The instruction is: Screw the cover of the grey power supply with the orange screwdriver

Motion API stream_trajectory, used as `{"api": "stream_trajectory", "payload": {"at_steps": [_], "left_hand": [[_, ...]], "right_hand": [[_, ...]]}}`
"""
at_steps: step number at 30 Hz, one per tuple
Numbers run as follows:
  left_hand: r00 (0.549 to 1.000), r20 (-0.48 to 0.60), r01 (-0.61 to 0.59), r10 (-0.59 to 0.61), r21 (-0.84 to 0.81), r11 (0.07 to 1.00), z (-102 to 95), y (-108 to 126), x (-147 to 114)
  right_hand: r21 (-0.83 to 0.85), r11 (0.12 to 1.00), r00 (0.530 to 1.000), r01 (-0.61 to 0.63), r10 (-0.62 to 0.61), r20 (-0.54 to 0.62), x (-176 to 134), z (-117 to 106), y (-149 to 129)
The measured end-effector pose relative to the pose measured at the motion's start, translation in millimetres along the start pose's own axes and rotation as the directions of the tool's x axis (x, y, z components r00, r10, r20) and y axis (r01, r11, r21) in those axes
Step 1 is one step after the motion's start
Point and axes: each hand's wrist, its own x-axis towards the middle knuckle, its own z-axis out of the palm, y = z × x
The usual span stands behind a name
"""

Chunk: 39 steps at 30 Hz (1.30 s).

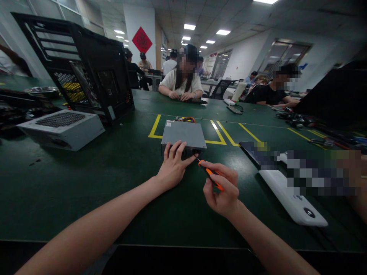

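Observation:
A grey computer power supply unit [185, 133] lies on the green table in front of me, its cables behind it. My left hand [172, 168] holds it at the near side, with spread fingertips over the top edge and the thumb stretched along the front face. Between the fingers and thumb of my right hand [223, 187] is an orange and black screwdriver [210, 173]. Its thin shaft slants up and left to the lower right of the unit's front face, close to my left thumb. Whether the tip touches a screw is too small to tell.
A second power supply unit [64, 128] and a black computer case [86, 68] stand at left. A white device [292, 196] lies at right, partly blurred. Cables and tools [301, 118] lie farther right. A co-worker [183, 76] sits opposite. Yellow tape [212, 142] marks the table.

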Motion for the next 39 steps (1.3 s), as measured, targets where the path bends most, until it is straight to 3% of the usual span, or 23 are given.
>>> {"api": "stream_trajectory", "payload": {"at_steps": [2, 6, 11, 15, 21, 26, 39], "left_hand": [[1.000, -0.002, -0.007, 0.007, -0.011, 1.000, 0.3, -0.6, -0.6], [1.000, 0.000, -0.024, 0.024, -0.014, 1.000, -0.1, -2.0, -1.6], [0.999, 0.011, -0.032, 0.032, 0.003, 0.999, -2.0, -2.3, -1.2], [1.000, 0.015, -0.023, 0.023, 0.004, 1.000, -2.3, -2.2, -0.8], [1.000, 0.013, -0.014, 0.014, 0.004, 1.000, -0.7, -2.5, -0.9], [1.000, 0.003, -0.015, 0.015, 0.020, 1.000, 1.6, -2.8, -1.0], [0.999, 0.019, -0.026, 0.025, 0.021, 0.999, 0.6, -3.2, -0.7]], "right_hand": [[-0.007, 1.000, 1.000, -0.003, 0.003, 0.000, 0.3, 0.1, 0.3], [-0.143, 0.984, 0.994, 0.104, -0.099, 0.040, 1.4, -1.6, 0.2], [-0.104, 0.992, 0.997, 0.076, -0.073, 0.027, 0.8, -1.7, -0.3], [-0.201, 0.967, 0.987, 0.156, -0.145, 0.066, 0.4, -2.3, -0.2], [-0.093, 0.994, 0.998, 0.062, -0.060, 0.026, -1.1, 0.0, -0.6], [-0.204, 0.970, 0.989, 0.134, -0.119, 0.083, 2.5, -1.3, -2.7], [-0.148, 0.981, 0.987, 0.124, -0.107, 0.116, 1.6, -3.5, -1.5]]}}
